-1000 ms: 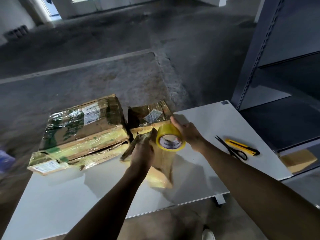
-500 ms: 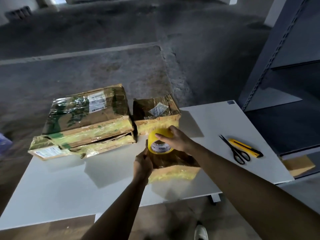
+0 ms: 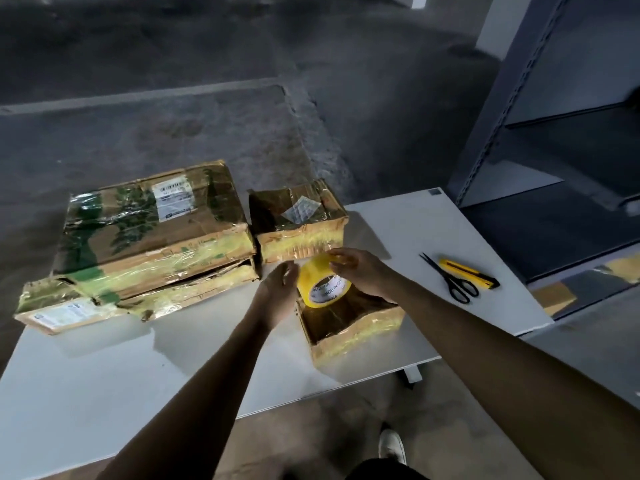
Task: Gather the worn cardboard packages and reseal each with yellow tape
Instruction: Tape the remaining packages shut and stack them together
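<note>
- Four worn cardboard packages sit on the bench [image 3: 415, 220]. The near box [image 3: 349, 327] is directly under the right grip [image 3: 360, 271]. The far box [image 3: 298, 220] is just beyond both grips. The top flat package [image 3: 152, 230] lies on the bottom flat package [image 3: 69, 310], out to the left of the left grip [image 3: 277, 296].
- Right grip: fingers curled over the upper rim of the yellow tape roll [image 3: 323, 285], holding it on edge on top of the near box, printed core facing the person.
- Left grip: fingers loose and spread, holding nothing, just left of the roll. I cannot tell whether it touches the roll.
- Likely step: finding the tape's free end.
- To do it well: keep the roll steady in the right grip and lift the end with a left thumbnail. Draw the tape out along the near box's gaping front edge, then press it flat before cutting.
- Scissors [image 3: 453, 282] and yellow utility knife [image 3: 467, 271] lie well to the right of the right grip, so cutting needs a free hand.
- Risk: the old glossy wrap may not hold new tape, so aim the strip at bare card.
</note>
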Tool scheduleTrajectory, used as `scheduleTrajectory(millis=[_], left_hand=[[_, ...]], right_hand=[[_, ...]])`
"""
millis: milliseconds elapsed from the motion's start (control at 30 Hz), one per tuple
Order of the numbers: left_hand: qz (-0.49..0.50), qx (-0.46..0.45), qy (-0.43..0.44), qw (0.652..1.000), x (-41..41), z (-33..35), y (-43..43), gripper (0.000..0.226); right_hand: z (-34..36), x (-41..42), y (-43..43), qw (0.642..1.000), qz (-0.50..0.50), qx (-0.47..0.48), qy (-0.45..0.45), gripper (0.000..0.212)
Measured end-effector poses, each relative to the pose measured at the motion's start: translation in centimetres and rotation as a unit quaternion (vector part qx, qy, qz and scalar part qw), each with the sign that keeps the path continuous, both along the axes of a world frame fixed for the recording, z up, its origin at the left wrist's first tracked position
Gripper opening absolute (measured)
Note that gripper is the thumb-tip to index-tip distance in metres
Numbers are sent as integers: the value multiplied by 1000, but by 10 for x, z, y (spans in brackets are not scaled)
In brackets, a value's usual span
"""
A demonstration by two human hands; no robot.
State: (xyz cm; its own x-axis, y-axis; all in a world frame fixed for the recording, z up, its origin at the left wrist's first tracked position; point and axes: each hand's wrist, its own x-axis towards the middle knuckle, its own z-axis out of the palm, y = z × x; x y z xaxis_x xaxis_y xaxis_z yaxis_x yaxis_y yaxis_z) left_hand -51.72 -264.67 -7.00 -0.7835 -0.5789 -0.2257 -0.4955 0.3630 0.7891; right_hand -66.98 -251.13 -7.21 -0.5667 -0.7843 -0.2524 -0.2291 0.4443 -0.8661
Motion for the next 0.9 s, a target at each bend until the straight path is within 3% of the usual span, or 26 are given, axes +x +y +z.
scheduleTrajectory(millis=[67,133,233,467,900], left_hand=[[-89,-29,-12,996,-10,15,7,58],[-155,-117,-27,981,-22,21,12,58],[-170,-212,-60,960,-37,20,15,57],[-204,-270,-109,934,-71,18,25,54],[-219,-312,-276,882,-114,26,52,44]], right_hand=[[1,6,2,1000,0,-7,15,46],[5,10,6,999,-16,0,43,48],[5,4,23,992,-101,20,73,42],[-26,-35,79,952,-222,118,172,21],[-98,-120,127,918,-196,315,143,50]])
